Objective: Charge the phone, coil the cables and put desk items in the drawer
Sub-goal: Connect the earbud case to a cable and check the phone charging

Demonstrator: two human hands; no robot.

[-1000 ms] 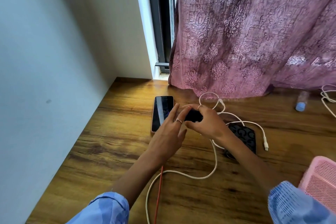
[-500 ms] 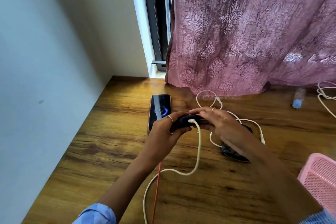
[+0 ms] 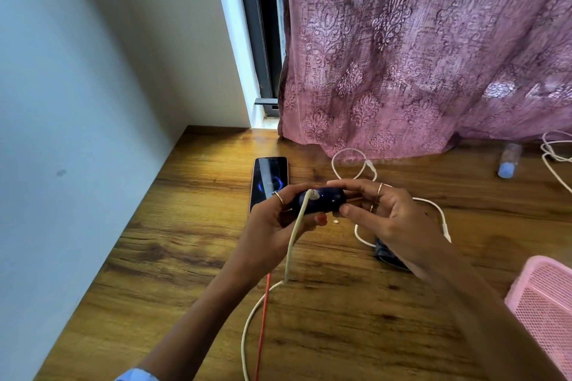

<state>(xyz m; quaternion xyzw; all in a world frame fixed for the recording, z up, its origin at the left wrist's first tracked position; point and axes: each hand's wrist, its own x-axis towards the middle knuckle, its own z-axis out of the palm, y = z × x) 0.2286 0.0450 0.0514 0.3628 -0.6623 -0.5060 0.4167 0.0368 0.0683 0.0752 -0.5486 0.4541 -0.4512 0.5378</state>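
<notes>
Both hands hold a small dark rounded case (image 3: 323, 199) a little above the wooden desk (image 3: 192, 244). My left hand (image 3: 278, 226) grips its left end, my right hand (image 3: 380, 213) its right end. A white cable (image 3: 289, 254) is plugged into the case and hangs down toward me. The phone (image 3: 269, 176) lies face up just behind my left hand, its screen lit with a blue ring. A second white cable (image 3: 353, 164) loops on the desk behind my right hand. A dark patterned object (image 3: 387, 254) lies partly hidden under my right wrist.
A red cable (image 3: 263, 318) runs along the desk beside the white one. A pink mesh basket (image 3: 544, 303) stands at the right edge. A small bottle with a blue cap (image 3: 507, 161) and more white cable (image 3: 554, 155) lie at the far right under the pink curtain (image 3: 418, 56).
The hands have lifted the dark case off the desk and drawn it toward me, with the white cable now hanging from it. The phone screen has lit up with a blue ring.
</notes>
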